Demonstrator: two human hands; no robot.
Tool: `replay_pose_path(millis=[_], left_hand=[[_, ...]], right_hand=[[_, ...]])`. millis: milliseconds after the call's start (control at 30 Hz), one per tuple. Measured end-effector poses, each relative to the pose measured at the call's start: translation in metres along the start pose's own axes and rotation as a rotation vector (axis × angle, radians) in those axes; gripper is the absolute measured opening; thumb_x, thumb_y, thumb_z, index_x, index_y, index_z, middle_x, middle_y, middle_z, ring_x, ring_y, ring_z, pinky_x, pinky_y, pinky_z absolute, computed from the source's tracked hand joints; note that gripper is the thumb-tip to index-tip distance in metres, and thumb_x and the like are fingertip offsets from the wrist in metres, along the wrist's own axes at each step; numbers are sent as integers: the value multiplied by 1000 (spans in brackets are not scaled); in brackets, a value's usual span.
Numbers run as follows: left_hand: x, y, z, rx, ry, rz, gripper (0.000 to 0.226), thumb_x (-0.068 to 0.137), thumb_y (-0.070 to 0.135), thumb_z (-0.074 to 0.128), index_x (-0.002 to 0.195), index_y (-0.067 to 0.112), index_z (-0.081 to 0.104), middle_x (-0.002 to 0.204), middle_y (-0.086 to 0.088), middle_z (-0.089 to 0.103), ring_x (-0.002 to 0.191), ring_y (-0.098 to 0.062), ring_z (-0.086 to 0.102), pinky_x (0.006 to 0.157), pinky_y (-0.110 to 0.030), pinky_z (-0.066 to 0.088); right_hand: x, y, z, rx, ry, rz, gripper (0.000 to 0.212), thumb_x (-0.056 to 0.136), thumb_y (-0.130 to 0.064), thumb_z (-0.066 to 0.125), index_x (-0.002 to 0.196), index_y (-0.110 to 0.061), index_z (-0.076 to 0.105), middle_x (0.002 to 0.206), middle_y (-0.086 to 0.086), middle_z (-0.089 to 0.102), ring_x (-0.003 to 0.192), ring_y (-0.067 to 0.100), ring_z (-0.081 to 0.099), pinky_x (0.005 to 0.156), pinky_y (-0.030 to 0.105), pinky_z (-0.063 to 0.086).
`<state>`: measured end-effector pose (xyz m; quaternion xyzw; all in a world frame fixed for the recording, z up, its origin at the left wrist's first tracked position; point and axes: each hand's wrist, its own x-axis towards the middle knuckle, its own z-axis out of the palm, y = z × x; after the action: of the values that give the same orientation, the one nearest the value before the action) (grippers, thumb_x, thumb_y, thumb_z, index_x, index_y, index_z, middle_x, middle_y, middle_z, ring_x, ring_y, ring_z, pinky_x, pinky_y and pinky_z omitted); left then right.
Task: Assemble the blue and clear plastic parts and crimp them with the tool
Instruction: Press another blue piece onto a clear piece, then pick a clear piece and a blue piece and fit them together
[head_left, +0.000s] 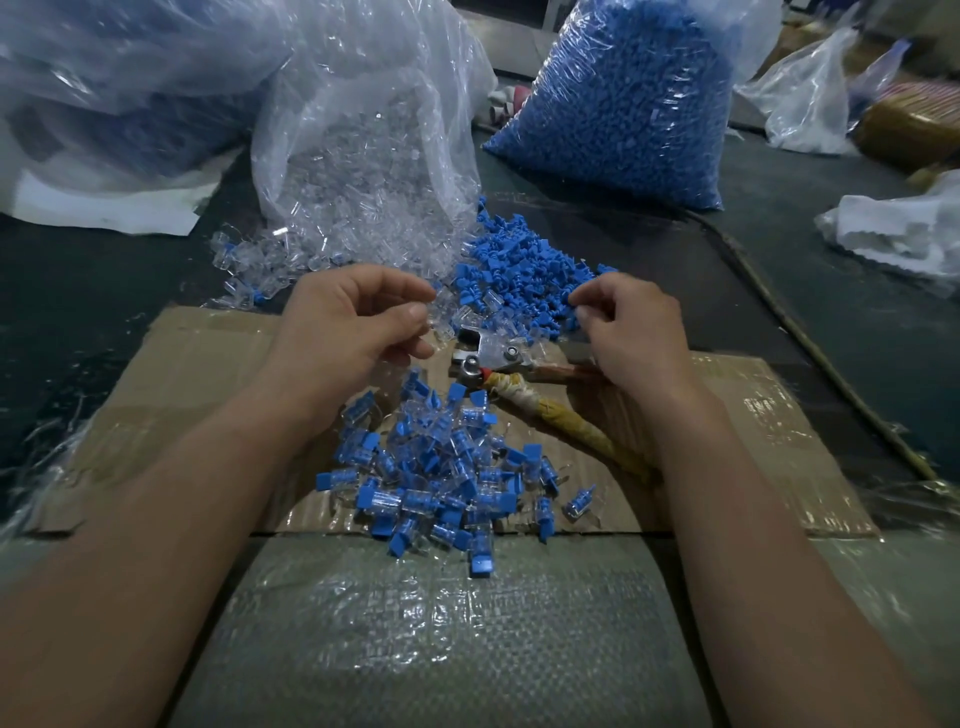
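1. Left hand (358, 322): fingers curled, thumb and forefinger close together at the edge of the loose clear parts (467, 317). The plastic is see-through there, so I can't tell if it has one.
2. Right hand (631, 332): fingers curled, tips down at the near edge of the loose blue parts (524, 275). Can't tell if one is pinched.
3. Tool (491, 356): plier type, flat on the cardboard (182, 374) between the hands. Metal head points toward the left hand. One tape-wrapped handle runs back toward the person; the other goes under the right hand.
4. Assembled pieces (441, 473): blue-in-clear heap on the cardboard, just nearer the person than the tool, between the forearms.
5. Clear bag (374, 171): open, behind the left hand, spilling onto the tabletop (78, 291).
6. Blue bag (623, 104): full, behind the blue parts.
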<state>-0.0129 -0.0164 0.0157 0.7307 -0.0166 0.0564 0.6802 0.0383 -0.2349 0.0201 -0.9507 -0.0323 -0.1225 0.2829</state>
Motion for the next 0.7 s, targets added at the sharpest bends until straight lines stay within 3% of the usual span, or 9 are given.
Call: replay_pose_path(millis=[133, 300, 700], left_hand=[[-1, 1, 1, -32, 18, -1, 16, 82, -1, 62, 77, 15, 62, 63, 0, 70, 59, -12, 69, 51, -16, 51], [-2, 2, 3, 18, 36, 31, 15, 81, 1, 65, 75, 15, 61, 65, 3, 71, 59, -11, 69, 54, -18, 54], [-9, 7, 11, 87, -7, 112, 17, 77, 2, 69, 75, 18, 64, 68, -2, 70, 59, -12, 68, 57, -18, 55]], right_hand=[[-12, -21, -6, 267, 68, -64, 19, 85, -13, 64, 78, -30, 56, 72, -19, 55, 64, -11, 52, 62, 3, 41], [-35, -53, 0, 487, -48, -185, 25, 81, -10, 68, 75, -31, 56, 72, -12, 59, 66, -2, 55, 66, 15, 49], [-43, -65, 14, 400, -30, -323, 17, 78, -8, 69, 76, -20, 57, 65, -16, 53, 61, -5, 52, 60, 11, 44]])
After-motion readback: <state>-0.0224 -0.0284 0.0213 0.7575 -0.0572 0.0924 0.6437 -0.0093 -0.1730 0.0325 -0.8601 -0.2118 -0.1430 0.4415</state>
